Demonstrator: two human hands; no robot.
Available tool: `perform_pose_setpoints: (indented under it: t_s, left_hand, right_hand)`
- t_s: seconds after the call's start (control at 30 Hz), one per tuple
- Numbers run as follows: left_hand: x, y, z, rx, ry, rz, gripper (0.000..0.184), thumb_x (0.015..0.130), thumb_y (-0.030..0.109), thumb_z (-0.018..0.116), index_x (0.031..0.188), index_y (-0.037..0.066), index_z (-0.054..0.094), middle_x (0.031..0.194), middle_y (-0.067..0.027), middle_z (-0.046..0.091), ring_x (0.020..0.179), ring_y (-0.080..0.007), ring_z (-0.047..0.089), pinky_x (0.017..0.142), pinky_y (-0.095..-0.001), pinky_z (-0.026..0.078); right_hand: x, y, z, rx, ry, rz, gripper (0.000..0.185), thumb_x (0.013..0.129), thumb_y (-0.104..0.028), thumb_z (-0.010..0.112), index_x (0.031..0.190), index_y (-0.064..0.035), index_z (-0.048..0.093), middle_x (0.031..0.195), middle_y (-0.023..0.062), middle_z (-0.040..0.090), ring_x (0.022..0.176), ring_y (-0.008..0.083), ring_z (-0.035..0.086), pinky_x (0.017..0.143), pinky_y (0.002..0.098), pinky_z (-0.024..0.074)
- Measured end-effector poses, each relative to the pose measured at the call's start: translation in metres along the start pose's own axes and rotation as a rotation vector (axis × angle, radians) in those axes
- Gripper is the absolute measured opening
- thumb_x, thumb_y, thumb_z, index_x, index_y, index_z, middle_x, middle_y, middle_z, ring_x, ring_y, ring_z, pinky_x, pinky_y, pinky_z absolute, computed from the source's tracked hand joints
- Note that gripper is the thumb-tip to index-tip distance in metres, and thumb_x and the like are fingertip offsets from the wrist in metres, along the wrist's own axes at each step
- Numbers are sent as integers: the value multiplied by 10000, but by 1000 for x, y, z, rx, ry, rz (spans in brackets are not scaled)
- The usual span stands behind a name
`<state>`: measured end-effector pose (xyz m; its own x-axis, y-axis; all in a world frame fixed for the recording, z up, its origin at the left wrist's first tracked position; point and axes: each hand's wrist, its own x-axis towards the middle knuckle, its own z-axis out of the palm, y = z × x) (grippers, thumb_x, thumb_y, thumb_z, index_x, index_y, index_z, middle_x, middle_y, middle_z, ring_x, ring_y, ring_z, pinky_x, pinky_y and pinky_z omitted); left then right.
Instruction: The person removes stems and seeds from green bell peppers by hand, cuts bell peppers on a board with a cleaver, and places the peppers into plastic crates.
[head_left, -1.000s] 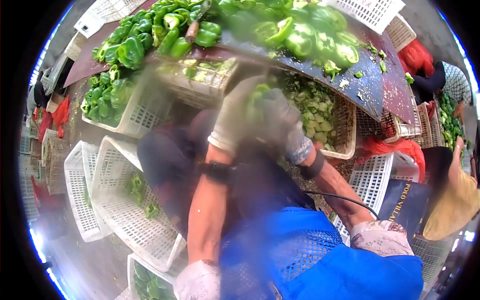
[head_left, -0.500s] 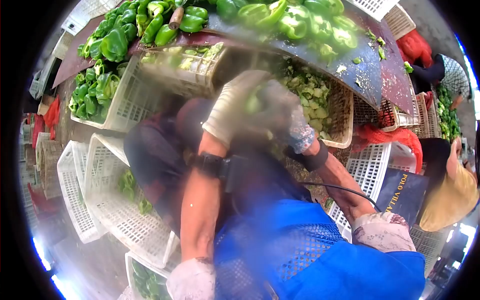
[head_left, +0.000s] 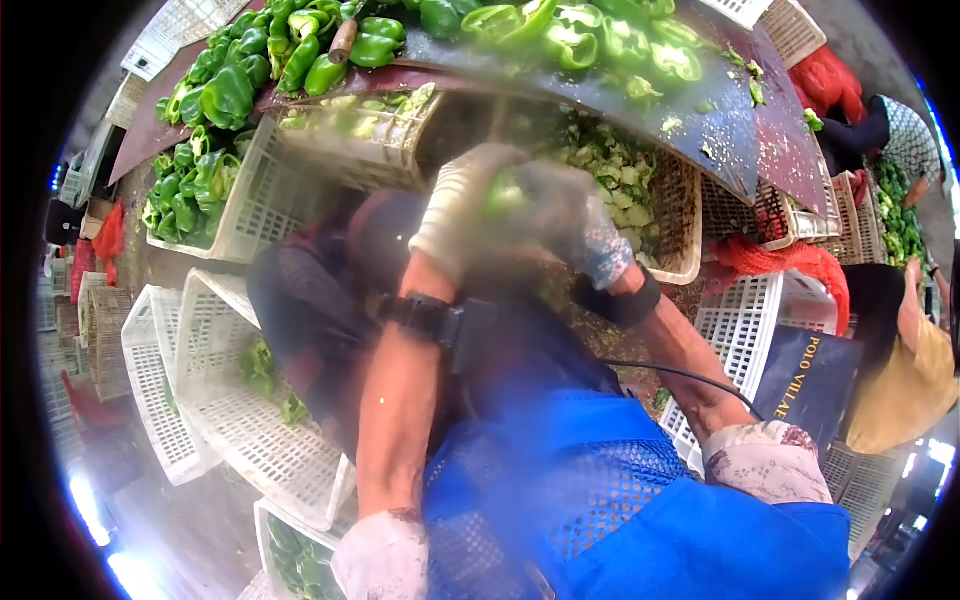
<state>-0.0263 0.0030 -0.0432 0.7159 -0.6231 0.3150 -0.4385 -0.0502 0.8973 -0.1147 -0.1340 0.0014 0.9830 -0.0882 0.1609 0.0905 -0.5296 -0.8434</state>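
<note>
Green pepper [head_left: 506,195] between left fingers [head_left: 490,162] and right fingers [head_left: 548,192]; blurred, cannot tell whether pinching it or spread

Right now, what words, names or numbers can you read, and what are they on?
"POLO VILLAE": gold letters running sideways on the dark panel beside the white crate.
Any other marks are too small or blurred to read.

Tabletop [head_left: 735,165]: green peppers [head_left: 228,97]; cut peppers [head_left: 625,45]; pale specks [head_left: 671,124], probably seeds
</note>
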Motion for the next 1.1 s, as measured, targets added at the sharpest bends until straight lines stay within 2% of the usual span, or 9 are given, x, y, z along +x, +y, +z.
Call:
perform_pose_setpoints:
  t_s: [0.2, 0.27, 0.33, 0.47, 0.57, 0.63, 0.8, 1.03, 1.1]
  left_hand:
    - [4, 6, 4, -687, 165, -444, 305, 920, 247, 588, 1131, 32, 637, 1007, -134, 679, 882, -237, 668, 761, -359, 569]
    - [3, 13, -2, -840, 176, -548, 362, 934, 292, 568, 1185, 35, 608, 1058, -169, 680, 887, -294, 681, 742, -421, 592]
    - [5, 12, -3, -950, 154, -564, 393, 945, 308, 549, 1223, 32, 583, 1090, -182, 673, 905, -320, 684, 739, -446, 598]
    - [6, 31, -2, -1272, 97, -616, 434, 959, 334, 534, 1257, 21, 566, 1137, -179, 662, 926, -288, 687, 751, -423, 599]
    - [6, 20, 6, -391, -25, -201, 399, 942, 313, 561, 1238, 47, 597, 1113, -108, 654, 888, -197, 660, 774, -342, 588]
    - [5, 26, 6, -344, -60, -229, 373, 926, 277, 584, 1230, 62, 610, 1089, -82, 642, 868, -151, 637, 738, -282, 570]
    - [-3, 44, 13, -385, 13, -296, 347, 892, 224, 608, 1188, 45, 641, 993, -43, 639, 836, -100, 618, 665, -215, 522]
    - [2, 49, 21, -605, 194, -510, 286, 856, 141, 616, 1096, 4, 689, 929, -42, 673, 793, -107, 611, 751, -229, 506]
    - [-1, 51, 20, -599, 191, -553, 272, 853, 123, 617, 1082, 0, 697, 921, -44, 678, 798, -107, 613, 747, -230, 504]
  right_hand:
    - [-19, -3, -9, -210, 306, -169, 206, 768, -150, 761, 892, -17, 665, 873, 146, 648, 767, 276, 651, 706, 388, 521]
    - [-15, 13, -40, -432, 410, -313, 263, 751, -114, 791, 985, -56, 687, 898, 72, 708, 854, 152, 673, 677, 301, 551]
    - [-11, 15, -56, -733, 358, -29, 289, 778, -121, 765, 1055, -69, 699, 923, 82, 703, 867, 157, 674, 709, 317, 553]
    - [-18, 2, -52, -523, 196, -372, 265, 804, -173, 724, 1056, -94, 706, 981, 108, 683, 858, 214, 653, 730, 351, 537]
    - [-17, -1, -35, -163, -134, -208, 226, 785, -218, 704, 990, -126, 719, 1054, 126, 667, 920, 269, 641, 779, 367, 535]
    - [-15, 10, -25, -95, -233, -108, 231, 776, -201, 699, 990, -116, 717, 1026, 115, 664, 894, 272, 640, 768, 366, 537]
    - [-17, 19, -17, -230, -134, -391, 196, 774, -159, 688, 948, -68, 703, 865, 122, 638, 793, 278, 637, 706, 395, 522]
    - [-27, 5, 7, -411, 132, -352, 100, 792, -153, 668, 789, -53, 662, 771, 130, 617, 744, 305, 625, 633, 414, 511]
    - [-22, 12, -6, -329, -56, -369, 119, 790, -164, 673, 793, -47, 651, 776, 139, 617, 734, 318, 623, 631, 423, 510]
